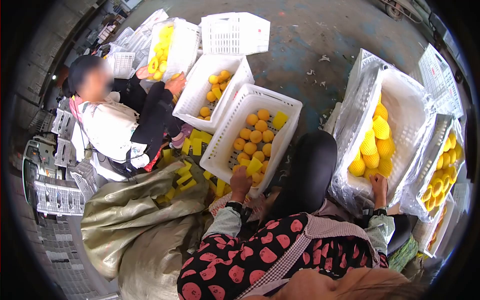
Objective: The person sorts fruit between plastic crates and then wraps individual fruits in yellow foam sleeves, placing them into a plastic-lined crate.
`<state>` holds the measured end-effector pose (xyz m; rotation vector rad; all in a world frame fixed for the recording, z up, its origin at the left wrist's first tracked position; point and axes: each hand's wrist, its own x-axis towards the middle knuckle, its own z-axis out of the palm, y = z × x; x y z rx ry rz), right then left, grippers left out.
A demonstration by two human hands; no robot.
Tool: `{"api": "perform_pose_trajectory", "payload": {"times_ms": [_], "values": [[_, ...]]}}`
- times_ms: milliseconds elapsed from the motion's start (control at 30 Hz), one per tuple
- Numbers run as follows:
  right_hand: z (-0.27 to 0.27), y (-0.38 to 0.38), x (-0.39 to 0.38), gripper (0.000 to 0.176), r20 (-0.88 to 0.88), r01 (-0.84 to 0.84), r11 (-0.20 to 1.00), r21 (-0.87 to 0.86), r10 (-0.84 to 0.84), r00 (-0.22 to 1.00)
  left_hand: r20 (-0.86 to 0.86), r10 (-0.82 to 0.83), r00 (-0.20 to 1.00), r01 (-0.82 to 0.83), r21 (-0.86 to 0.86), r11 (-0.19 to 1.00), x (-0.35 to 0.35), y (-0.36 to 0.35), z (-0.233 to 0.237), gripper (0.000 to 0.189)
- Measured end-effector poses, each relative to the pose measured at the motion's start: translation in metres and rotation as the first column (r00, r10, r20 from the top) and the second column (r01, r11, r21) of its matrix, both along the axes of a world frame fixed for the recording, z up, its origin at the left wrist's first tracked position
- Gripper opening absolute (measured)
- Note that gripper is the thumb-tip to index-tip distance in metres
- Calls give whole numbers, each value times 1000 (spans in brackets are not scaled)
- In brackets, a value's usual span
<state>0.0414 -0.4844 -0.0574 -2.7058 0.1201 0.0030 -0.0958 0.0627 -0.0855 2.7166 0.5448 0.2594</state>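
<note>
Out went the floor, grey and worn, blotched with bluish stains and scattered with pale scraps, all the way to a dark wheel at the top right! Over on the left, a dim grey wall bent with the wide view, one small white light shone out, and below it stood what looked like a vehicle.

On my feed, the left hand reaches into the near end of the middle crate, beside a yellow foam sleeve. Right of that crate I see the right hand by netted fruit; left of it sits a co-worker.
</note>
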Motion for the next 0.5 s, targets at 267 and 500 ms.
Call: {"api": "perform_pose_trajectory", "payload": {"times_ms": [267, 500], "values": [[-6, 0, 1, 39, 74, -17, 999, 29, 14, 997, -8, 5, 1000, -5, 27, 1000, 1, 2, -6, 32], [14, 12, -1, 41, -8, 48, 999, -4, -48, 999, -36, 11, 999, -11, 7, 1000, 2, 3, -3, 32]]}}
